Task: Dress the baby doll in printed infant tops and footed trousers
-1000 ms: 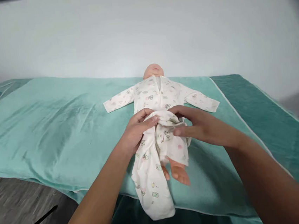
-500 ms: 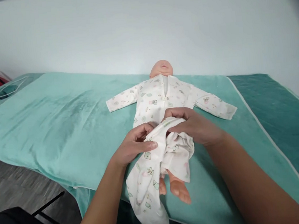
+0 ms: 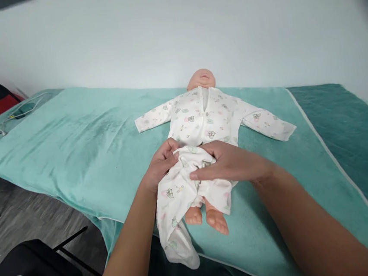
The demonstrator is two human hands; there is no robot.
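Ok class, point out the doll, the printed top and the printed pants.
Doll (image 3: 201, 80): head view, its head.
Printed top (image 3: 198, 124): head view, chest.
Printed pants (image 3: 177, 196): head view, leg at picture left.

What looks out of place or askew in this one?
The printed pants look askew: bunched between left hand and right hand, one pant leg lying loose beside the doll, both feet outside it. No spill or damage shows.

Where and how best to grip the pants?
Likely the bunched upper edge of the pants, one hand from each side, thumbs on top, as the left hand and right hand have it. Cloth gathers there into a raised fold, easy to pinch; the loose leg hangs slack past the green cover's near edge, giving less control.
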